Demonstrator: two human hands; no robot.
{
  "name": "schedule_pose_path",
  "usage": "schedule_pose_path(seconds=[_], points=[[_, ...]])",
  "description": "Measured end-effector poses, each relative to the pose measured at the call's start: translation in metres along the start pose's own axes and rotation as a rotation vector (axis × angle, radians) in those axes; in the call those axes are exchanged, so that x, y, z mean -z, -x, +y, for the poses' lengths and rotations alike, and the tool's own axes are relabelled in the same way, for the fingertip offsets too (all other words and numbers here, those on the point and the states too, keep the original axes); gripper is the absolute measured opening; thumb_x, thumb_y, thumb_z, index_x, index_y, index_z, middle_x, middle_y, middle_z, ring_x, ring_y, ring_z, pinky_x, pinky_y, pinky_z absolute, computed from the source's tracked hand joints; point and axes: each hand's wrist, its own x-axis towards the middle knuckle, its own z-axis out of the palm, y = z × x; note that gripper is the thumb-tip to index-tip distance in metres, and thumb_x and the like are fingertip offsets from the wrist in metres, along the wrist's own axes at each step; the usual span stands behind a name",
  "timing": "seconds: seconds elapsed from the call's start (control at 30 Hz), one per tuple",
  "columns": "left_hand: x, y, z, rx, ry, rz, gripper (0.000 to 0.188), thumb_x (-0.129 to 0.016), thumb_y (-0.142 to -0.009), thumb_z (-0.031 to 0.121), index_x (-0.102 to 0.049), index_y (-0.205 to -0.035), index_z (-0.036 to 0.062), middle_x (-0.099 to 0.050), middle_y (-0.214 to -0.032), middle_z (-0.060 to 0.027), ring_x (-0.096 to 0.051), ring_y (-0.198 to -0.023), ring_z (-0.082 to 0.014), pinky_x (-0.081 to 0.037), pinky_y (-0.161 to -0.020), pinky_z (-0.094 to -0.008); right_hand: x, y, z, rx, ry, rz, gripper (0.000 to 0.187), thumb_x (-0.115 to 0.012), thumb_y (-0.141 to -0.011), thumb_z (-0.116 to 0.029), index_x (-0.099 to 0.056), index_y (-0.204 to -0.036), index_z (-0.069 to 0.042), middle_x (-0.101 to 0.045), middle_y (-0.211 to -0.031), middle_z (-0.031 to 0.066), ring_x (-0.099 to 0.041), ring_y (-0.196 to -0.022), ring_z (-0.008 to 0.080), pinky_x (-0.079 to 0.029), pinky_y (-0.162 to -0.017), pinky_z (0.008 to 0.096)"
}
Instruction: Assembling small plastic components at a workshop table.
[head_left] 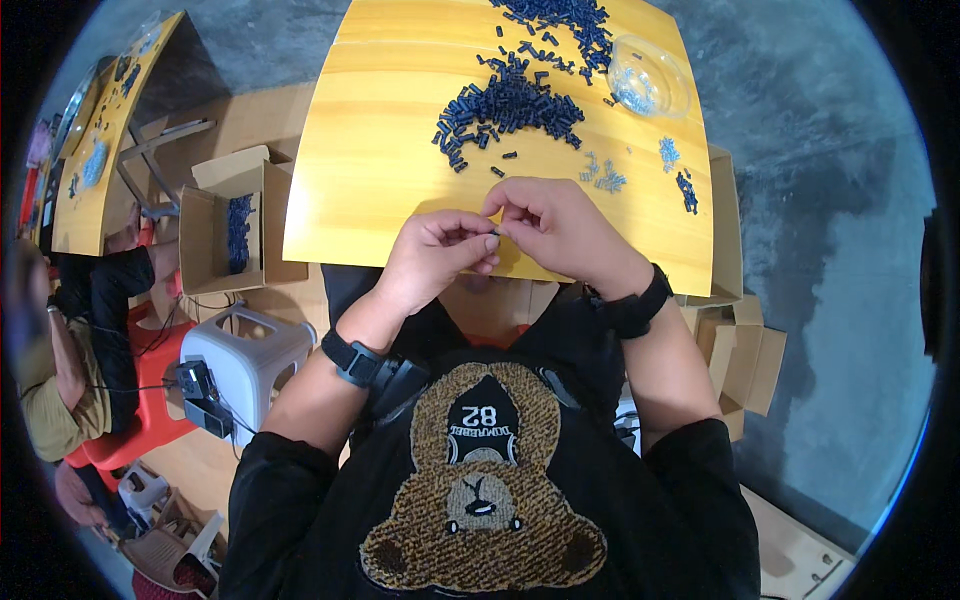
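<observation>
Yellow table [380,170], dark-blue parts [515,105]

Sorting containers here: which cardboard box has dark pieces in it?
The open cardboard box left of the yellow table; dark blue pieces fill its middle. The boxes on the right show none.

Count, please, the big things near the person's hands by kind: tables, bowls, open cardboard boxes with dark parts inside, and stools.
Yellow tables: 2
Clear bowl: 1
Open cardboard box with dark parts: 1
Grey stool: 1
Total: 5
</observation>
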Motion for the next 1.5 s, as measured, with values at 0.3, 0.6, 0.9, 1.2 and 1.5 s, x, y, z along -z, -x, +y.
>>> schedule_pose_path(seconds=[0.3,0.6,0.9,1.2,1.5], points=[[0.002,-0.002,-0.003,-0.010,-0.012,-0.019,0.015,-0.059,-0.085,0.004,-0.060,-0.098,-0.0047,-0.064,-0.081,-0.0083,-0.062,-0.070,-0.0114,-0.052,-0.065,-0.0227,0.002,-0.012,-0.003,-0.045,0.040,-0.113,0.013,-0.056,-0.076,-0.001,-0.060,-0.089,0.000,-0.051,-0.060,0.0000,-0.044,-0.055,0.0055,-0.036,-0.051,0.0216],[0.005,-0.002,0.007,0.048,0.251,0.070,0.012,-0.055,-0.087,0.005,-0.059,-0.097,-0.0003,-0.063,-0.089,-0.0096,-0.063,-0.076,-0.0174,-0.053,-0.067,-0.0272,-0.020,0.006,0.002,-0.050,-0.052,0.232,0.017,-0.064,-0.073,-0.011,-0.061,-0.086,-0.001,-0.060,-0.072,0.0094,-0.057,-0.060,0.0148,-0.045,-0.055,0.0259],[0.004,-0.006,0.009,0.065,0.359,0.066,0.011,-0.054,-0.087,0.007,-0.060,-0.094,0.0007,-0.064,-0.091,-0.0109,-0.063,-0.081,-0.0184,-0.053,-0.075,-0.0324,-0.038,0.010,0.007,0.086,0.100,0.412,0.023,-0.063,-0.072,-0.009,-0.057,-0.094,-0.003,-0.059,-0.087,0.0131,-0.055,-0.082,0.0292,-0.046,-0.073,0.0364],[-0.002,-0.003,0.012,0.065,0.351,0.080,0.011,-0.058,-0.086,0.008,-0.062,-0.092,0.0001,-0.064,-0.088,-0.0098,-0.063,-0.079,-0.0160,-0.053,-0.075,-0.0307,-0.043,0.010,0.006,0.180,0.225,0.463,0.023,-0.061,-0.070,-0.004,-0.056,-0.092,-0.001,-0.057,-0.091,0.0143,-0.053,-0.088,0.0319,-0.045,-0.076,0.0384],[-0.003,-0.003,0.010,0.081,0.287,0.105,0.011,-0.058,-0.085,0.006,-0.062,-0.092,-0.0019,-0.064,-0.087,-0.0094,-0.062,-0.078,-0.0154,-0.054,-0.073,-0.0298,-0.045,0.010,0.011,0.278,0.304,0.453,0.017,-0.058,-0.069,-0.002,-0.054,-0.085,-0.003,-0.054,-0.082,0.0130,-0.052,-0.081,0.0319,-0.045,-0.070,0.0393]])
